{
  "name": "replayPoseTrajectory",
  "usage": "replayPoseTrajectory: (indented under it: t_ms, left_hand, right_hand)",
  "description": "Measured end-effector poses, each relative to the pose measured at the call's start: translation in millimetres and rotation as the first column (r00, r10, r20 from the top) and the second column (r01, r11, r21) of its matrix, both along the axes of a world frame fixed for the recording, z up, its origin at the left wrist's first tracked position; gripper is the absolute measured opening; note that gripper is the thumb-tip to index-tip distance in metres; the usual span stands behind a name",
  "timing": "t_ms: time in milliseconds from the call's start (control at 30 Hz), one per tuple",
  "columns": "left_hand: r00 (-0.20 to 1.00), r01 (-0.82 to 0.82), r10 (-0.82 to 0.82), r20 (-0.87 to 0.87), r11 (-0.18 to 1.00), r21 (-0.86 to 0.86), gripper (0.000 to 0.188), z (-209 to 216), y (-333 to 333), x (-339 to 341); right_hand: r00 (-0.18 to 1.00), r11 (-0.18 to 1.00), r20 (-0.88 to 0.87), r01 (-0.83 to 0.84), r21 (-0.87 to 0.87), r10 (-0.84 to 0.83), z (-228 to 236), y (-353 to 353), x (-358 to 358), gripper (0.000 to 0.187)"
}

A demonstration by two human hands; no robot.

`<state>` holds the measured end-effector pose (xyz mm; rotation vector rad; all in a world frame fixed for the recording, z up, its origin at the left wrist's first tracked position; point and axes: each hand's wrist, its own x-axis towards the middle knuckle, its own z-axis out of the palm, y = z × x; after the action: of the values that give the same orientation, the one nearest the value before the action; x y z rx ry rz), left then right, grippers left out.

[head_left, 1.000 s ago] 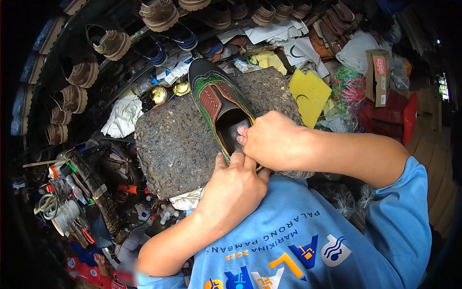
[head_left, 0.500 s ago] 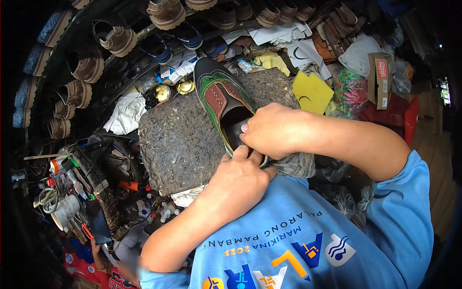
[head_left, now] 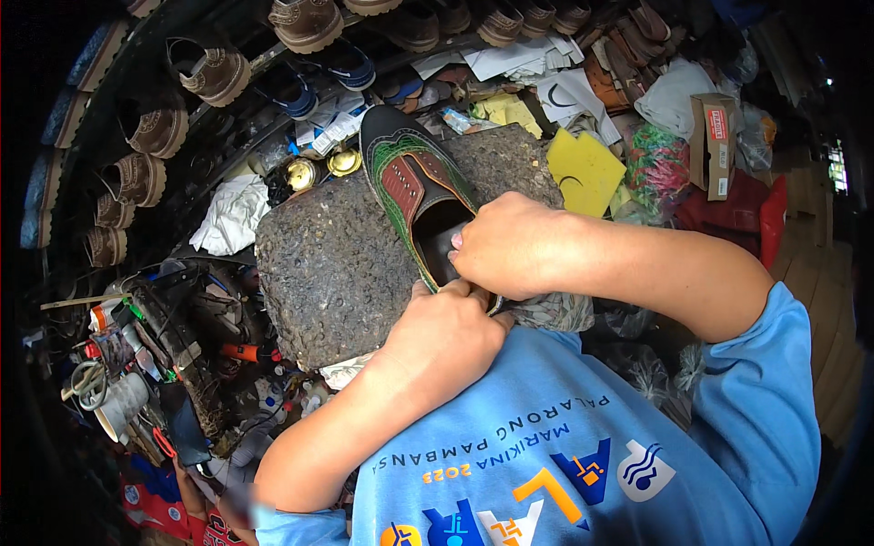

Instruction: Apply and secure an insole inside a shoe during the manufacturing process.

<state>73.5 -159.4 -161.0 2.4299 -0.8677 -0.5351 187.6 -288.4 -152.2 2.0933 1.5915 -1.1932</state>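
A leather shoe [head_left: 410, 182] in green, reddish brown and black lies on a dark, rough stone block [head_left: 319, 273], its toe pointing away from me. No laces show in its eyelets. My left hand [head_left: 446, 329] is closed round the heel end, with the fingertips at the collar's edge. Bent over the right side of the opening, my right hand [head_left: 503, 247] has its thumb down inside, near the insole. Both hands cover most of the heel, and what the right fingers press on is hidden.
Brown shoes [head_left: 214, 77] line shelves at the upper left. Gold-coloured tins [head_left: 344, 162], crumpled white paper [head_left: 232, 214] and yellow sheets [head_left: 585, 175] surround the block. A thread spool [head_left: 120, 403] sits among tools on the left. Another person's red shirt [head_left: 150, 500] appears lower left.
The whole view has shifted slightly. Both hands stay at the shoe's heel, with only a small change in the left fingers' position.
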Motion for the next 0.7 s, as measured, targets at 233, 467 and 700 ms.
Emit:
replayPoseTrajectory:
  t_ms: [233, 467, 700]
  left_hand:
    - [0.962, 0.192, -0.157, -0.222, 0.970, 0.148, 0.022, 6.3, 1.1, 14.0]
    - [0.991, 0.131, -0.129, -0.029, 0.986, 0.102, 0.021, 5.1, 1.9, -2.8]
    - [0.996, 0.037, -0.041, 0.080, 0.998, 0.050, 0.027, 4.9, 1.2, -11.1]
  right_hand:
    - [0.997, 0.998, 0.045, 0.055, 0.000, -0.055, -4.4, 0.4, -9.4, 0.023]
    - [0.996, 0.999, -0.088, -0.020, -0.038, 0.017, -0.6, -5.3, 3.2, 0.037]
    - [0.994, 0.997, -0.093, -0.064, -0.039, 0.060, 1.8, 1.0, 1.4, 0.061]
